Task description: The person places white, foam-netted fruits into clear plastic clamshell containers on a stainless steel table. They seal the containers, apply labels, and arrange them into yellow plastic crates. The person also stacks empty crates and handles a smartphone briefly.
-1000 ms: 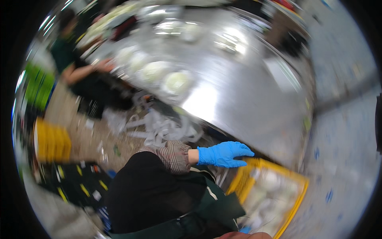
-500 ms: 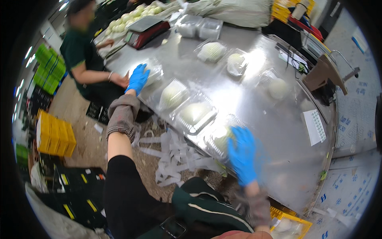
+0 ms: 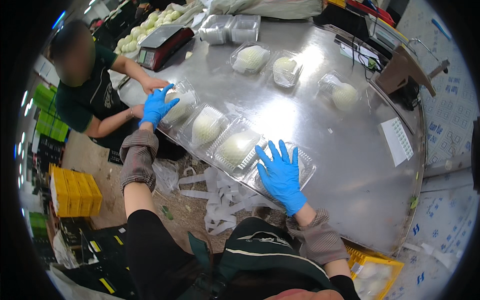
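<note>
A row of transparent plastic clamshell boxes lies along the near edge of the metal table (image 3: pixel 345 200), each visible one holding a pale round vegetable in a foam net. My left hand (image 3: pixel 157 106), blue-gloved with fingers apart, rests at the left side of the farthest-left box (image 3: pixel 182 102). Spread flat over the box at the right end (image 3: pixel 307 167) is my right hand (image 3: pixel 282 177), also blue-gloved, covering most of its contents. Between my hands sit a second box (image 3: pixel 204 125) and a third box (image 3: pixel 239 146).
Across the table stand more packed vegetables (image 3: pixel 250 59), stacked transparent boxes (image 3: pixel 245 29) and a red scale (image 3: pixel 165 47). At the left edge a co-worker (image 3: pixel 95 92) reaches toward the leftmost box. Yellow crates (image 3: pixel 75 192) stand on the floor; a label sheet (image 3: pixel 396 141) lies right.
My right hand has moved left and up onto the end box, its fingers now spread. My left hand has shifted slightly left and down. The co-worker has leaned in, reaching to the leftmost box.
</note>
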`<act>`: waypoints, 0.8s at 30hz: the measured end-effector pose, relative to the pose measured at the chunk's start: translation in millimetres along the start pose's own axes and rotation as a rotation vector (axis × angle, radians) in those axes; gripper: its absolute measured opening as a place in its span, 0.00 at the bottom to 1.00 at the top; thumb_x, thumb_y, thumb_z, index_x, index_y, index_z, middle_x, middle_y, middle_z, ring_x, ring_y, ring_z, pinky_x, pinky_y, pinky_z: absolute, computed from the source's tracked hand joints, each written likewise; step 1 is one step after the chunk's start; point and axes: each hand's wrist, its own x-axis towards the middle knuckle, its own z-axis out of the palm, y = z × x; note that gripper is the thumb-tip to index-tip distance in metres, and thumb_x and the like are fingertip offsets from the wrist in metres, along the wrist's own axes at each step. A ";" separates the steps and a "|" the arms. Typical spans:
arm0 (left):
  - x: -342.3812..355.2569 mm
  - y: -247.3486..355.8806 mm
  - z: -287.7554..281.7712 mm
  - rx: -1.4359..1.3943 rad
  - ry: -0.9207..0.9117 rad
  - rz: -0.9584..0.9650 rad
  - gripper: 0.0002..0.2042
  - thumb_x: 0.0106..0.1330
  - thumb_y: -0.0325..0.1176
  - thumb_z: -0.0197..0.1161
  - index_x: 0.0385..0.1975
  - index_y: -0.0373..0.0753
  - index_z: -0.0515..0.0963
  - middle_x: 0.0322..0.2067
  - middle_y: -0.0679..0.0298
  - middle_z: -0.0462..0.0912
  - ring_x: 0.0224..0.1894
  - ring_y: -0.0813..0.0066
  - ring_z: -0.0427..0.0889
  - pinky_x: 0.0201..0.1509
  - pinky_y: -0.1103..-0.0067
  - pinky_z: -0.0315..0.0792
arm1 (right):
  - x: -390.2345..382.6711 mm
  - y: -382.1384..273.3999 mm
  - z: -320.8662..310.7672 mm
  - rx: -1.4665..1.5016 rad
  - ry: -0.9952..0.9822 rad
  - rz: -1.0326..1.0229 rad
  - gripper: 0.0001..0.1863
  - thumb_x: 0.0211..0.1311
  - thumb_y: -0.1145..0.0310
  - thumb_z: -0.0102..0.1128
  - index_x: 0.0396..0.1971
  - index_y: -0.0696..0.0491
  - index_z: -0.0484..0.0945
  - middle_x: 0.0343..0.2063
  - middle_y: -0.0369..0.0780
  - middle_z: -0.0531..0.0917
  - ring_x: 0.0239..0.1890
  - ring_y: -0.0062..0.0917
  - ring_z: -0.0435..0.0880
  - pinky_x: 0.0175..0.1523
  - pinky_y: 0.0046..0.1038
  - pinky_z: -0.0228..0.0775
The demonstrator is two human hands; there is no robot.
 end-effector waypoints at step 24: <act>-102.7 158.2 6.0 -0.364 -0.030 0.120 0.30 0.60 0.49 0.60 0.63 0.51 0.63 0.62 0.45 0.60 0.63 0.47 0.60 0.62 0.62 0.61 | -89.5 178.2 -106.4 -0.349 0.162 0.737 0.46 0.48 0.36 0.60 0.64 0.45 0.59 0.46 0.56 0.72 0.46 0.49 0.74 0.48 0.45 0.66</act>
